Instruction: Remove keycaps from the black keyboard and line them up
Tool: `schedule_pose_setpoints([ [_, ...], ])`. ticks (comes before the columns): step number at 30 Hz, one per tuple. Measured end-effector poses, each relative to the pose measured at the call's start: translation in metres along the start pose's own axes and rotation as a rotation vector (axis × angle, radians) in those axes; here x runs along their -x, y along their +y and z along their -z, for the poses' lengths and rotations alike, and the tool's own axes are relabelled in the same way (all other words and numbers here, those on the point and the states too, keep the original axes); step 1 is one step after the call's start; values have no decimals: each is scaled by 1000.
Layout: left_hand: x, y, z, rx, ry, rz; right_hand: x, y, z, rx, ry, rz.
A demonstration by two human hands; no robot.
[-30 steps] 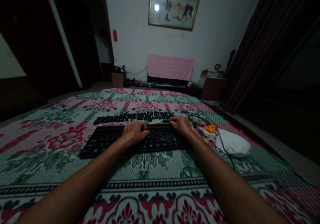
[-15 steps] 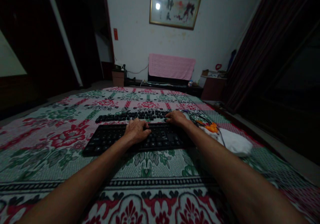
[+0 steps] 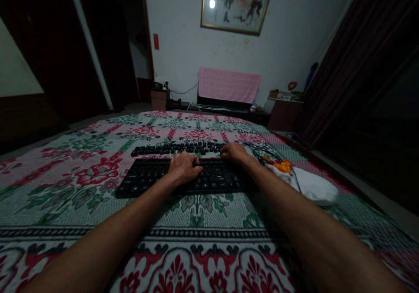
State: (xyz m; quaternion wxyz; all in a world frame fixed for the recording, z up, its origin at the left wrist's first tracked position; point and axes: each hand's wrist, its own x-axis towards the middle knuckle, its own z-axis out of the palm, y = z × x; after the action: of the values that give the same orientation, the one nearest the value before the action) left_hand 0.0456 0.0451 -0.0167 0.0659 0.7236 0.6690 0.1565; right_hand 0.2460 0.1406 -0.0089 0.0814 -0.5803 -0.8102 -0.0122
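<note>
A black keyboard (image 3: 137, 179) lies on the patterned bedspread in front of me. My left hand (image 3: 185, 166) rests over its middle, thumb stretched apart to the right and the other fingers bent away from me, partly hidden. Behind the keyboard, loose black keycaps (image 3: 163, 149) are laid out in rows. At the right end of those rows is my right hand (image 3: 234, 153), its fingers curled together and pointing left. Its fingertips are close to the keycaps; whether one is between them is too small and dark to tell.
Dark cables (image 3: 271, 153), an orange item (image 3: 283, 166) and a white cloth-like bundle (image 3: 317, 186) lie right of the keyboard. The floral bedspread (image 3: 98, 170) spreads around them. Beyond stand a pink-towel-covered screen (image 3: 229, 85) and a cabinet (image 3: 284, 114).
The view has shifted slightly, so everything sits a little farther right and higher. Both hands keep nearly the same places at the keyboard and keycaps, with only small finger movement.
</note>
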Motion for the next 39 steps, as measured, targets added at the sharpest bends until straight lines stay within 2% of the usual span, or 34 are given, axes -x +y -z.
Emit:
schedule_pose_setpoints([
  [4, 1, 0, 0, -5, 4, -2, 15, -4, 2, -149, 205, 77],
  [6, 1, 0, 0, -5, 7, -4, 27, -9, 6, -273, 266, 149],
  [8, 1, 0, 0, -2, 11, -9, 42, -16, 9, -403, 204, 246],
  [10, 2, 1, 1, -1, 10, -8, 56, -23, 10, -512, 35, 316],
  [12, 3, 1, 1, -2, 5, -4, 67, -29, 10, -567, -52, 356],
  [16, 3, 1, 1, -8, 8, 7, 77, -34, 9, -556, -46, 354],
  [23, 0, -1, -3, 17, 29, -11, 72, -31, 7, -592, -105, 308],
  [29, 3, 2, -6, 47, 113, -5, 69, -30, 7, -697, -199, 238],
  [39, 6, 11, -3, 115, 98, -94, 67, -31, 11, -747, -268, 183],
])
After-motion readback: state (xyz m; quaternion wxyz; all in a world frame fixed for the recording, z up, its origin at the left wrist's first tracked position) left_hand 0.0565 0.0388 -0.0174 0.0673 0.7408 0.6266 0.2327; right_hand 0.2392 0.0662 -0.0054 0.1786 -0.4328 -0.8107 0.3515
